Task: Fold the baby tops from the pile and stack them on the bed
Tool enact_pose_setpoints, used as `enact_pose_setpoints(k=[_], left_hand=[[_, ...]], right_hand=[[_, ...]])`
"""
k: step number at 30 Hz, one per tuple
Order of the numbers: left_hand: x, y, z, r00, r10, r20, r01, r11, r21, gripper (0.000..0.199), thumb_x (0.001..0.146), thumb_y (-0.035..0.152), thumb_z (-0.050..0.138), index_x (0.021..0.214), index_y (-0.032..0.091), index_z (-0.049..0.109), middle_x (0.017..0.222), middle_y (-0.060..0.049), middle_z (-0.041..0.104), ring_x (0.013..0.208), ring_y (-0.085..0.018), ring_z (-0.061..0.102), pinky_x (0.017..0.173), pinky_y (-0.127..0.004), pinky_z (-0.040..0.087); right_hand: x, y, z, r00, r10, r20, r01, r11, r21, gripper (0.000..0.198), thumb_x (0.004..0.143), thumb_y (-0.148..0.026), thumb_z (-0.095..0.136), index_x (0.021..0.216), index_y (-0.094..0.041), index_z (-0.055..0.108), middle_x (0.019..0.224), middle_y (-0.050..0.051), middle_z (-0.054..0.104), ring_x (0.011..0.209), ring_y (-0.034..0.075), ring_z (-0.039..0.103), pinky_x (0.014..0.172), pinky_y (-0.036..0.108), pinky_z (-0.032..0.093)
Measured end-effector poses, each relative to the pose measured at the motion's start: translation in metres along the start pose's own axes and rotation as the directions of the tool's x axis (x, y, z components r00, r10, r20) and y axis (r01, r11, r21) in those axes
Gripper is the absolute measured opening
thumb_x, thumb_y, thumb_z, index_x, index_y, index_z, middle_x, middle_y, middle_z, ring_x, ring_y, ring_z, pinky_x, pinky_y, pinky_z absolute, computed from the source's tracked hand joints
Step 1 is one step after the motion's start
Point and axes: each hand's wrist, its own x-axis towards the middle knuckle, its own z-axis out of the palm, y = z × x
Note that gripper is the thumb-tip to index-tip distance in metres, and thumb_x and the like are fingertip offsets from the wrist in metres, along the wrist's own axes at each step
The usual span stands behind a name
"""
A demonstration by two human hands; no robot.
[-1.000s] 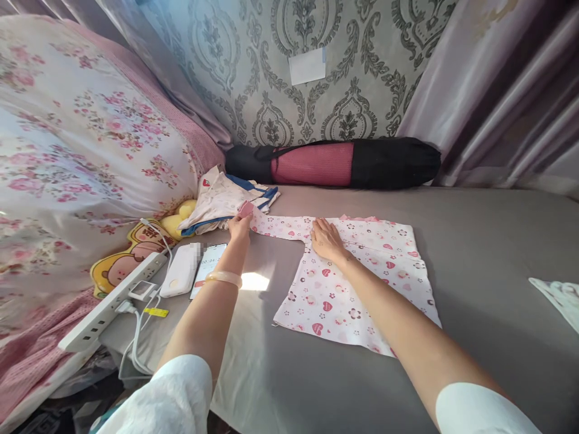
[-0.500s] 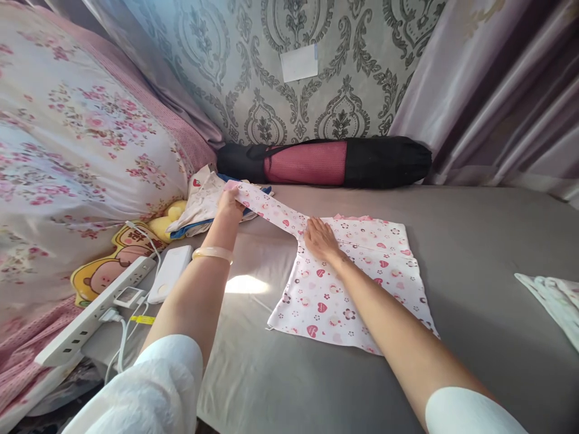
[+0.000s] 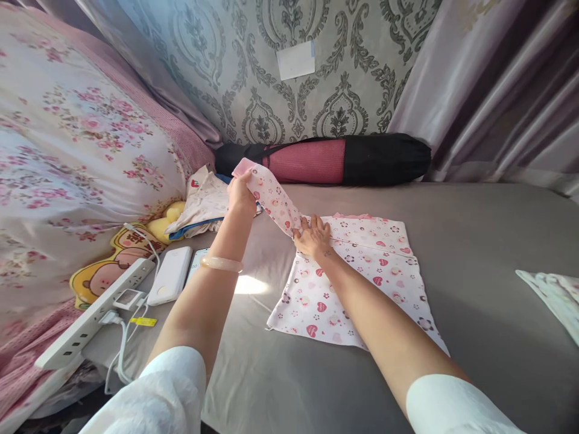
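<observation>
A child's white long-sleeved top [image 3: 312,295] printed with pink hearts and flowers lies flat on the grey sheet [image 3: 479,241]. One sleeve is stretched out to the far left, and its pink cuff end is gripped in my left hand [image 3: 242,191], lifted off the bed. At the sleeve's inner end, near the shoulder, my right hand [image 3: 314,236] presses down on the fabric with fingers spread. The other sleeve lies folded across the body of the top. A pale bangle [image 3: 221,263] circles my left wrist.
Folded clothes [image 3: 203,199] and a yellow plush toy [image 3: 167,224] lie at the left. Nearer are a power strip [image 3: 97,313], a white power bank [image 3: 170,274] and a partly hidden phone [image 3: 198,260]. A black-and-pink bag [image 3: 312,161] lies along the wall; another folded cloth [image 3: 549,295] is at right.
My left hand has raised the cuff and brought it slightly right, so the sleeve now bows upward. My right hand has shifted a little, with its fingers more spread.
</observation>
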Motion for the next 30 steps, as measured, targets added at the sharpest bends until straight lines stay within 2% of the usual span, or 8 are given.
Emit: enact_pose_setpoints(k=[7, 11, 14, 16, 19, 21, 26, 30], left_hand=[[-0.051, -0.013, 0.029, 0.993, 0.093, 0.079, -0.096, 0.995, 0.035, 0.017, 0.073, 0.026, 0.071, 0.084, 0.020, 0.059, 0.077, -0.002, 0.064, 0.076, -0.018, 0.066, 0.072, -0.029, 0.054], [-0.078, -0.020, 0.039, 0.992, 0.099, 0.076, -0.105, 0.991, 0.084, 0.018, 0.076, 0.027, 0.071, 0.080, 0.020, 0.056, 0.070, 0.002, 0.057, 0.064, -0.012, 0.058, 0.063, -0.023, 0.048], [-0.095, -0.031, 0.043, 0.984, 0.132, 0.122, -0.147, 0.981, 0.124, 0.020, 0.080, 0.026, 0.070, 0.074, 0.019, 0.053, 0.062, 0.006, 0.047, 0.056, -0.009, 0.050, 0.058, -0.021, 0.042], [-0.105, -0.041, 0.044, 0.979, 0.133, 0.156, -0.156, 0.977, 0.147, 0.020, 0.083, 0.025, 0.068, 0.071, 0.019, 0.053, 0.058, 0.007, 0.042, 0.053, -0.008, 0.046, 0.056, -0.020, 0.040], [-0.118, -0.061, 0.046, 0.982, 0.101, 0.157, -0.130, 0.974, 0.185, 0.020, 0.085, 0.024, 0.065, 0.069, 0.019, 0.054, 0.057, 0.007, 0.041, 0.053, -0.009, 0.046, 0.055, -0.020, 0.039], [-0.127, -0.076, 0.047, 0.989, 0.072, 0.132, -0.100, 0.971, 0.217, 0.022, 0.085, 0.024, 0.065, 0.067, 0.019, 0.054, 0.056, 0.007, 0.041, 0.053, -0.009, 0.048, 0.055, -0.021, 0.039], [-0.151, -0.115, 0.046, 0.989, -0.032, 0.147, -0.011, 0.959, 0.282, 0.012, 0.088, 0.019, 0.056, 0.077, 0.019, 0.060, 0.065, 0.004, 0.055, 0.061, -0.010, 0.057, 0.063, -0.022, 0.050], [-0.170, -0.139, 0.040, 0.970, -0.034, 0.241, -0.050, 0.942, 0.333, 0.017, 0.091, 0.018, 0.050, 0.098, 0.018, 0.065, 0.096, -0.007, 0.070, 0.090, -0.017, 0.066, 0.084, -0.031, 0.054]], right_hand=[[0.004, 0.004, -0.004, 0.997, -0.027, 0.076, 0.020, 0.996, 0.089, 0.062, 0.097, -0.049, 0.030, 0.152, -0.021, 0.036, 0.161, 0.017, 0.025, 0.149, 0.030, 0.015, 0.115, 0.055, 0.012], [0.008, 0.024, -0.016, 0.990, -0.087, 0.111, 0.041, 0.931, 0.363, 0.060, 0.097, -0.038, 0.032, 0.154, -0.019, 0.031, 0.163, 0.012, 0.024, 0.150, 0.024, 0.016, 0.120, 0.048, 0.012], [0.004, 0.048, -0.025, 0.998, 0.052, -0.025, -0.024, 0.760, 0.650, 0.054, 0.094, -0.031, 0.037, 0.146, -0.016, 0.044, 0.154, 0.011, 0.042, 0.141, 0.021, 0.038, 0.117, 0.039, 0.028], [-0.002, 0.064, -0.029, 0.979, 0.200, -0.042, -0.080, 0.565, 0.821, 0.046, 0.092, -0.027, 0.042, 0.134, -0.017, 0.055, 0.141, 0.012, 0.057, 0.128, 0.022, 0.054, 0.110, 0.039, 0.039], [-0.013, 0.088, -0.032, 0.943, 0.320, 0.091, -0.153, 0.174, 0.973, 0.029, 0.091, -0.027, 0.048, 0.114, -0.017, 0.063, 0.118, 0.012, 0.069, 0.100, 0.019, 0.069, 0.092, 0.036, 0.054], [-0.022, 0.101, -0.032, 0.928, 0.325, 0.184, -0.189, -0.017, 0.982, 0.021, 0.091, -0.027, 0.051, 0.105, -0.016, 0.062, 0.106, 0.012, 0.071, 0.086, 0.017, 0.071, 0.081, 0.032, 0.058], [-0.040, 0.125, -0.032, 0.923, 0.274, 0.272, -0.237, -0.151, 0.960, 0.020, 0.094, -0.026, 0.045, 0.104, -0.016, 0.059, 0.108, 0.015, 0.071, 0.091, 0.018, 0.070, 0.083, 0.034, 0.059], [-0.049, 0.129, -0.035, 0.931, 0.248, 0.266, -0.216, -0.214, 0.953, 0.025, 0.097, -0.029, 0.035, 0.104, -0.020, 0.057, 0.113, 0.014, 0.070, 0.104, 0.019, 0.068, 0.092, 0.038, 0.056]])
